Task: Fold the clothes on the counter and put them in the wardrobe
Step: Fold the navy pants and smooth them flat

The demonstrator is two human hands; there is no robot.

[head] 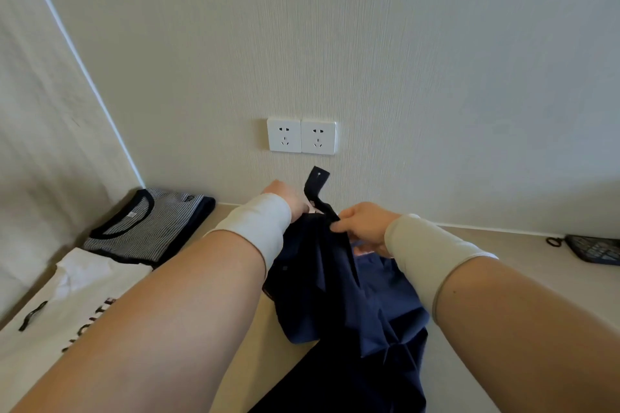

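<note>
- Left hand point(291, 202), at centre frame, curled into the top edge of a dark navy garment point(339, 298); fingers mostly hidden behind the cloth and the wrist wrap.
- Right hand point(364, 225), just right of it, pinching the same top edge between thumb and fingers, so both clamped on the cloth and close together.
- Navy garment held up at its top edge, hanging down through the lower centre of the frame, bunched and creased, with a lighter blue panel showing on its right side.
- Narrow black strap or tab point(317, 183) sticking up from the held edge, between the two hands, tilted slightly to the right.
- Pale wraps on both wrists, forearms bare, reaching in from the lower corners.
- Beige counter point(469, 245) beneath the garment, running across to the wall.
- Folded striped shirt point(147, 223) with a dark collar lying flat at middle left, in the corner.
- Folded white shirt point(77, 292) with black lettering just in front of it, lower left, edges touching.
- Two white wall sockets point(301, 135) side by side above the hands.
- Dark object point(593, 250) at the right edge of the counter, too cropped to identify.
</note>
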